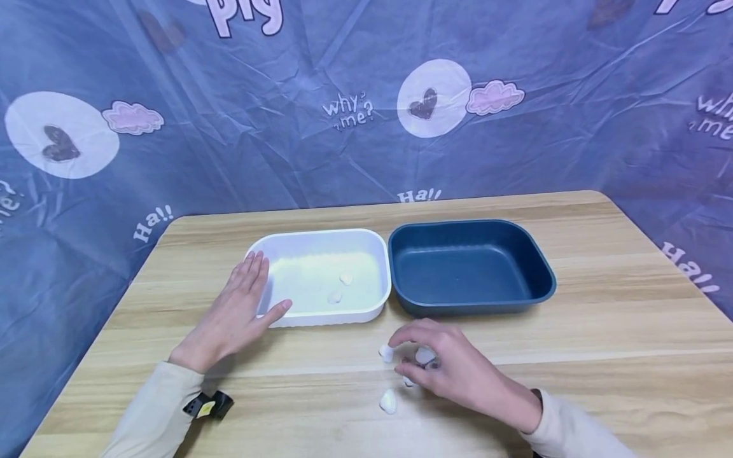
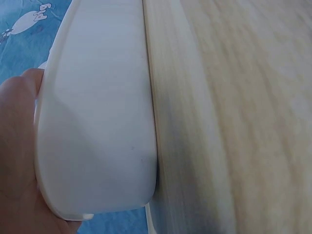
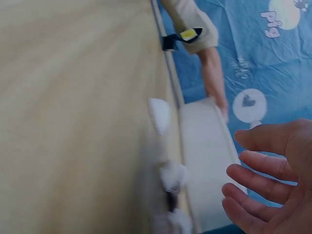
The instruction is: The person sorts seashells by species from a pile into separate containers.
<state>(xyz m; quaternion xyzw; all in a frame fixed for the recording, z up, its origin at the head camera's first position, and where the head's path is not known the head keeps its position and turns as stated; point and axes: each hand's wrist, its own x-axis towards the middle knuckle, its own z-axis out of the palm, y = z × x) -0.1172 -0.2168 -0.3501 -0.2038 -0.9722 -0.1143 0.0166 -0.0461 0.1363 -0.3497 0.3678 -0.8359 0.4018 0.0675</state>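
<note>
My left hand lies over the left end of a white tray, fingers straight on its rim and thumb at the front corner. Two pale seashells lie inside that tray. Above the table in front of the trays, my right hand hovers with fingers loosely curved and nothing between them. Below and around it lie several white shells, partly hidden by the fingers in the head view. The right wrist view shows the spread fingers apart from a shell and others blurred near it.
A dark blue tray stands right of the white one, their sides nearly touching. Both sit on a wood-grain table. Behind it hangs a printed blue cloth. A black wrist device is on the left sleeve.
</note>
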